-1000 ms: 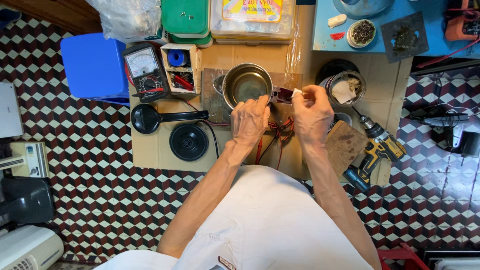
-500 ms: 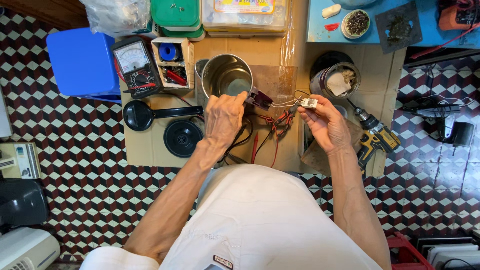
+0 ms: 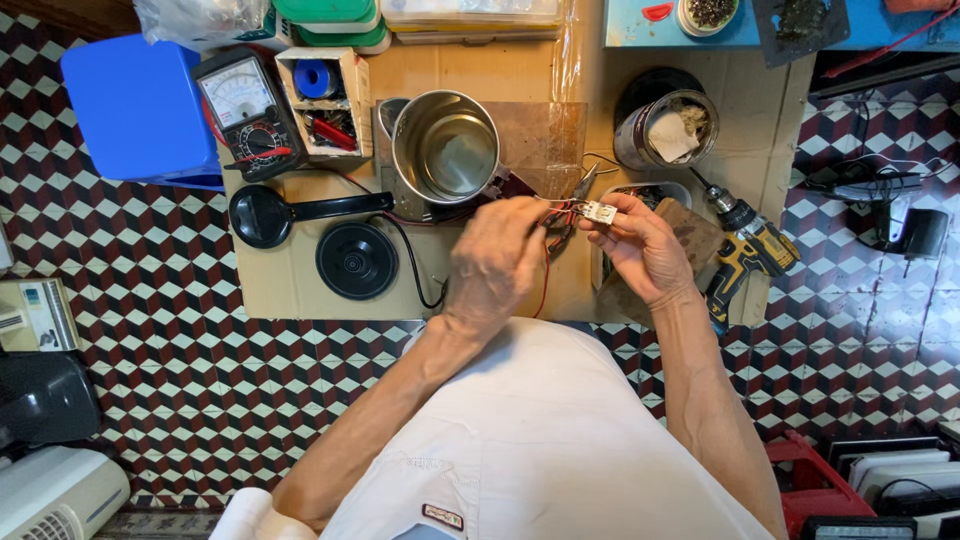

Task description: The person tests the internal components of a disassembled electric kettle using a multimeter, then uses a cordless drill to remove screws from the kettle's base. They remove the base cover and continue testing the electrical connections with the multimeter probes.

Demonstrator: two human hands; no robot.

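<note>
The cardboard sheet (image 3: 290, 290) on the tiled floor (image 3: 150, 380) is crowded toward its far edge: a steel pot (image 3: 446, 148) stands in the middle, with a meter (image 3: 245, 112) and a small parts box (image 3: 323, 100) to its left and a tin (image 3: 665, 128) to its right. A black ladle-like lid (image 3: 290, 212) and a round black base (image 3: 357, 259) with its cord block the near-left stretch. Red and black wires (image 3: 550, 235) tangle between the left hand (image 3: 497, 262) and the right hand (image 3: 640, 250). A drill (image 3: 748, 245) lies just right of the right hand. Bare cardboard shows along the near-left edge and above the wires, between pot and tin.
</note>
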